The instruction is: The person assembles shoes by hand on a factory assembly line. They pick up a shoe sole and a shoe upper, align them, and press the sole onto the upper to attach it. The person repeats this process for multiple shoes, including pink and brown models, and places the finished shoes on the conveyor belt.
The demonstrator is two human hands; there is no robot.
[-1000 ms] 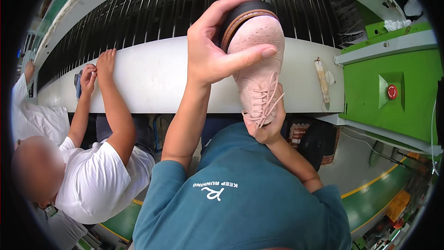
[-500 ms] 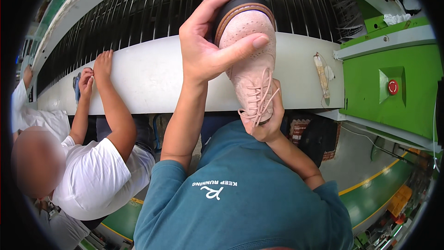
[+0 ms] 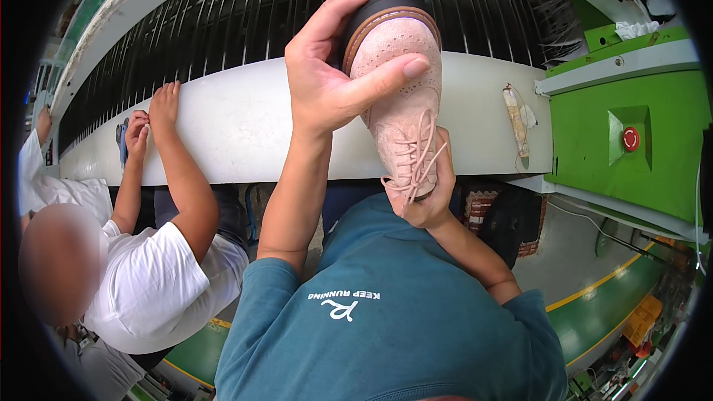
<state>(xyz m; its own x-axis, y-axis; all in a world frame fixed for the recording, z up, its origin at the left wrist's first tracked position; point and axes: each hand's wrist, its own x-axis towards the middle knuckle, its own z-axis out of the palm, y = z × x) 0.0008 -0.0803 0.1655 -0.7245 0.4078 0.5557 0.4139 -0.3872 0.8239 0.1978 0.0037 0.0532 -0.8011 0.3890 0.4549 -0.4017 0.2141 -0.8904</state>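
Observation:
Both my hands hold up a pink lace-up shoe [image 3: 401,96] with punched holes on its toe, a brown welt and a black sole. My left hand [image 3: 319,78] wraps round the toe end, fingers over the sole and thumb pressed on the upper. At the heel end, my right hand [image 3: 433,197] grips the shoe from below and behind; part of its fingers is hidden by the shoe. The pink laces [image 3: 416,156] are tied, with loops and ends hanging loose. The shoe is above a white ledge [image 3: 245,119], toe pointing away from me.
Beyond the ledge runs a bed of dark metal rollers [image 3: 238,22]. A green machine housing [image 3: 594,156] with a red push button [image 3: 631,139] stands at right. A taped tool-like piece [image 3: 518,125] lies on the ledge. At left sits a co-worker in a white shirt [image 3: 163,282], hands on the ledge.
Almost nothing differs. My hands and the shoe have shifted very slightly to the left, with the same grip.

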